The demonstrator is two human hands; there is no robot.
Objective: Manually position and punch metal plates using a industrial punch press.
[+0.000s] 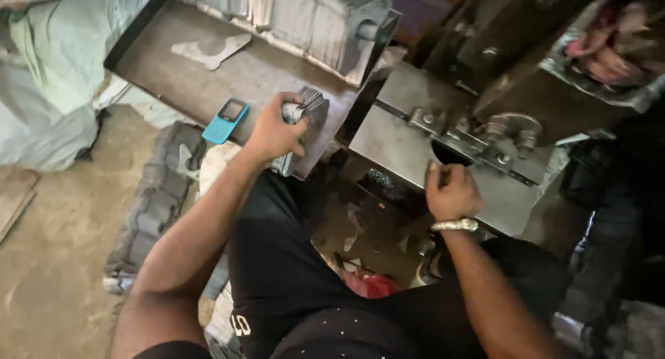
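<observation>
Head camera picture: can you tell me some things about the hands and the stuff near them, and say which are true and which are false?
1. The left hand grips a stack of metal pieces. True.
2. The right hand holds a hammer. False: it rests closed on the machine plate.
3. A blue gadget lies on the tray. True.
4. The right wrist is bare. False: it wears a silver bracelet.

Pretty dim workshop shot, light mostly falling from the upper left

The pale sacks [55,68] and the metal plate [409,144] catch soft glare; the right edge and the lap sink into near-black shadow; the whole frame is soft and smeary, with the corners blurriest; the stacked metal pieces [305,109] show slight motion blur.
</observation>
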